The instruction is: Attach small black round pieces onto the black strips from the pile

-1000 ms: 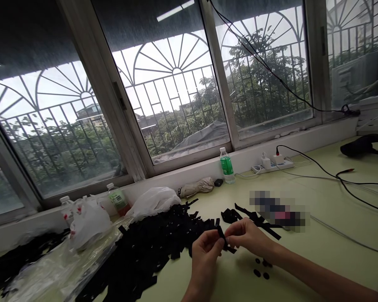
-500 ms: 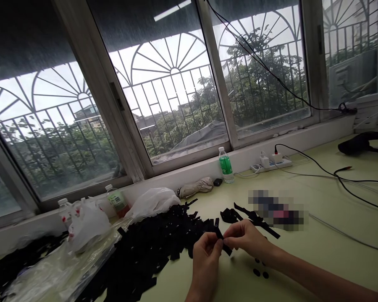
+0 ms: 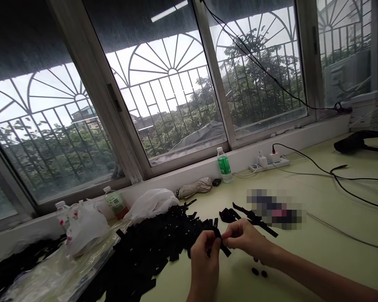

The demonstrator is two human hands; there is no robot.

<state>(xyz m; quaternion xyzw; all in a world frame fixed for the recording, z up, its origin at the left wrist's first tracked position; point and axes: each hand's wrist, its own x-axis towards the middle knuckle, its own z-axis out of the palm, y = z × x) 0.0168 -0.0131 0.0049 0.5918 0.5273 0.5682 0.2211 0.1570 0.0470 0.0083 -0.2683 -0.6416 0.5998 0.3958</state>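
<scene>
Over the table's near part, my left hand (image 3: 205,258) is closed, its thumb and fingers pinching a short black fabric strip (image 3: 226,251). The strip runs aslant between the hands, with one end above the fingers and the other below. My right hand (image 3: 247,240) meets it from the right, thumb and forefinger closed at the strip's middle. Whether a small part also sits between those fingertips is hidden. Below my right wrist lie several small black round pieces (image 3: 255,272). Left of my hands spreads a large heap of black strips (image 3: 151,239), some with small shiny dots.
More black strips (image 3: 255,218) lie behind my right hand, beside a blurred-out item (image 3: 274,209). A green-labelled bottle (image 3: 224,165), a power strip (image 3: 269,163) and cables (image 3: 321,167) line the window side. Plastic bags (image 3: 86,228) and another bottle (image 3: 116,202) stand at left.
The view has shifted slightly, so everything sits a little further left. Both hands stay at the strip, with only a small change in the fingers.
</scene>
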